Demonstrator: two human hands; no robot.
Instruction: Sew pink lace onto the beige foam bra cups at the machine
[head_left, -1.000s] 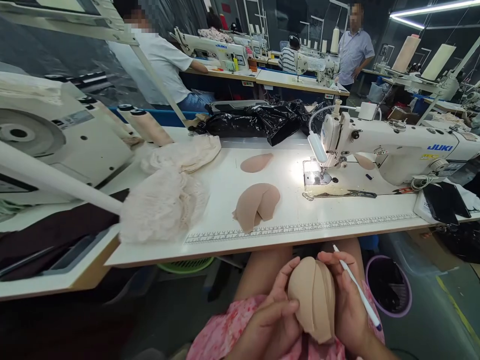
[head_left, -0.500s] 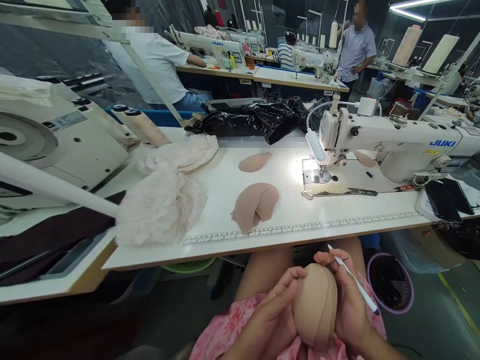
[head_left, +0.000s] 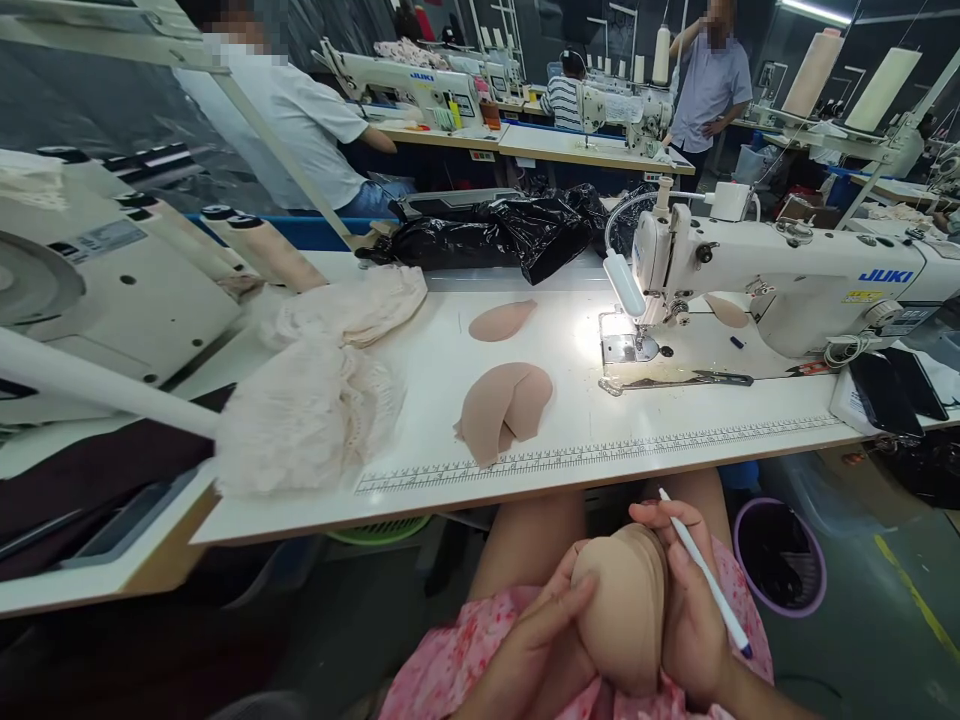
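Down in the person's lap, over a pink flowered dress (head_left: pixel 465 665), both hands close around a stack of beige foam cups (head_left: pixel 622 610). The left hand (head_left: pixel 536 650) presses against the stack's left side, its fingers held together and laid along the curve. The right hand (head_left: pixel 686 610) cups the right side, fingers curled over the top edge, and a white pen (head_left: pixel 705 572) is pinched between its fingers, slanting down to the right with its dark tip low. The stack stands nearly upright between the two palms, below the table edge and above the bare knees.

To the right on the floor sits a purple bin (head_left: pixel 780 570). Just beyond the knees runs the white table (head_left: pixel 675 430), a printed ruler along its near edge. On it lies a pair of beige cups (head_left: pixel 502 400) overlapping each other, and farther back a single flat beige piece (head_left: pixel 501 320). Left of these is a heap of pale lace fabric (head_left: pixel 322 390). To the right stands a white sewing machine (head_left: pixel 787 285), its lamp lighting the needle plate, and a dark phone (head_left: pixel 885 395) lies near its right end. Behind it all rests a black plastic bag (head_left: pixel 517 235). Farther off, other people sit or stand at more machines: a person in a white shirt (head_left: pixel 292 120) on the left and a person in a blue shirt (head_left: pixel 709 85) standing at the back.
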